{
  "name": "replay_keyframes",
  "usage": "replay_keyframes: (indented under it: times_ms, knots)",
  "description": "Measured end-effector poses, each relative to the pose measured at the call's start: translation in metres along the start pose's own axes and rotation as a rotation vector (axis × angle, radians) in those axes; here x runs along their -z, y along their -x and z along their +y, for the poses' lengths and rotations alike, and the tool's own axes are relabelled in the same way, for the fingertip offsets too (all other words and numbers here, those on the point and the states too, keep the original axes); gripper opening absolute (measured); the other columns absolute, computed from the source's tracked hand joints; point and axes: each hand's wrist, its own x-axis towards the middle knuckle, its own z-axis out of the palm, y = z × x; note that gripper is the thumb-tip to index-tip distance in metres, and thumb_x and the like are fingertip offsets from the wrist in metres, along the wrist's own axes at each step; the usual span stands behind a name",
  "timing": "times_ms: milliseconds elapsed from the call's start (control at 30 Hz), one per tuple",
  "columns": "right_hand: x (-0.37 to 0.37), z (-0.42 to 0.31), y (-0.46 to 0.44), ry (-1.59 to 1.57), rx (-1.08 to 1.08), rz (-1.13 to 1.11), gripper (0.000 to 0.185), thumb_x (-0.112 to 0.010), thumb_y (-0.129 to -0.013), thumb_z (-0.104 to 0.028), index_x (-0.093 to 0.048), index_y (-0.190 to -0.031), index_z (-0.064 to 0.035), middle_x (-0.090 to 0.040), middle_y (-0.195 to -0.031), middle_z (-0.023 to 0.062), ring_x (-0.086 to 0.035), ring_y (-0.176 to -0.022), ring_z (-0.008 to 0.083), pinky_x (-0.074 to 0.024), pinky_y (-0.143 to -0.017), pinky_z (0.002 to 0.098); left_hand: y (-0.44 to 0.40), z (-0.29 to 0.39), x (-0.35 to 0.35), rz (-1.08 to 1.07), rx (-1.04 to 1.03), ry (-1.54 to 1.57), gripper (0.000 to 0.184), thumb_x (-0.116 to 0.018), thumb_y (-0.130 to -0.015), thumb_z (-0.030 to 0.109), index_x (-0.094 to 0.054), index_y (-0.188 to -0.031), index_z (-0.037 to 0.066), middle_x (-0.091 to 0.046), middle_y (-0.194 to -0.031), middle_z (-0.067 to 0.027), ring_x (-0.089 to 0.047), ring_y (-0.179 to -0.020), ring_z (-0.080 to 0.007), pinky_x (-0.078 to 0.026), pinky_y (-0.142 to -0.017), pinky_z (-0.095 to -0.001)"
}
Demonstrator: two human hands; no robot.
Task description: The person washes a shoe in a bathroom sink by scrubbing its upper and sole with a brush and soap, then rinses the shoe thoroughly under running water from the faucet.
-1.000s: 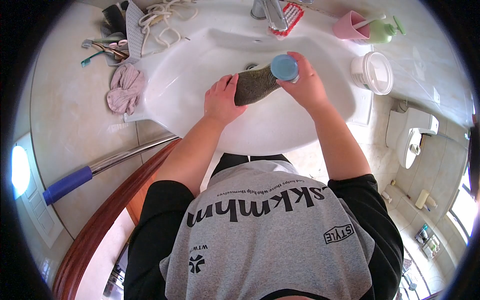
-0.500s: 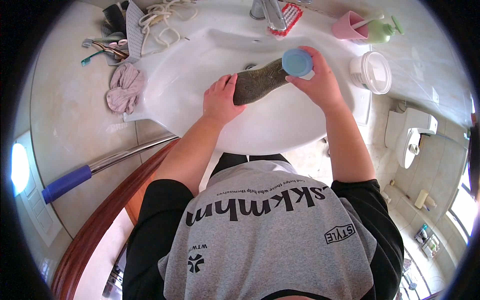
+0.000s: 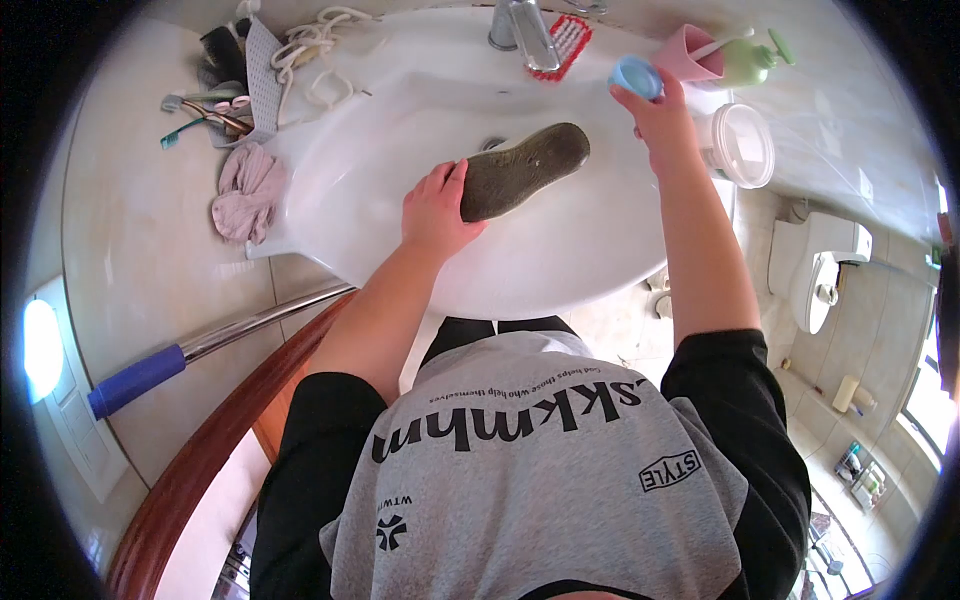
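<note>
In the head view, the dark olive shoe (image 3: pixel 528 170) is over the basin of the white, glossy sink (image 3: pixel 560 255), sole up, its long axis slanting from the near left edge toward the far right corner. Its free, rounded end points that way; the other end is in the left hand (image 3: pixel 437 210), fingers curled around it. The sole is finely ridged, slightly waisted and shiny. Whether it touches the basin I cannot tell. The right hand (image 3: pixel 668 118) grips a round, pale blue cup (image 3: pixel 636 78) near the far right corner, just beside a smooth pink cup (image 3: pixel 690 58). A brush (image 3: pixel 566 45) with red trim and white bristles lies along the far edge, by the chrome faucet (image 3: pixel 528 38).
</note>
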Motion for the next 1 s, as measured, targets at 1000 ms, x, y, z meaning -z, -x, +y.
replay_keyframes:
  times_ms: [1000]
  knots:
    - [-0.051, 0.020, 0.052, -0.431, -0.349, -0.101, 0.048, -0.074, -0.083, -0.031, -0.059, -0.114, 0.0027, -0.061, -0.113, 0.0158, -0.065, -0.092, 0.0306, -0.0557, -0.081, 0.0392, 0.001, -0.002, -0.010, 0.125, -0.028, 0.113, 0.102, -0.090, -0.058, 0.032, -0.041, -0.145, 0.008, -0.052, -0.135, -0.0142, -0.051, -0.125, -0.0354, -0.046, -0.102, -0.0470]
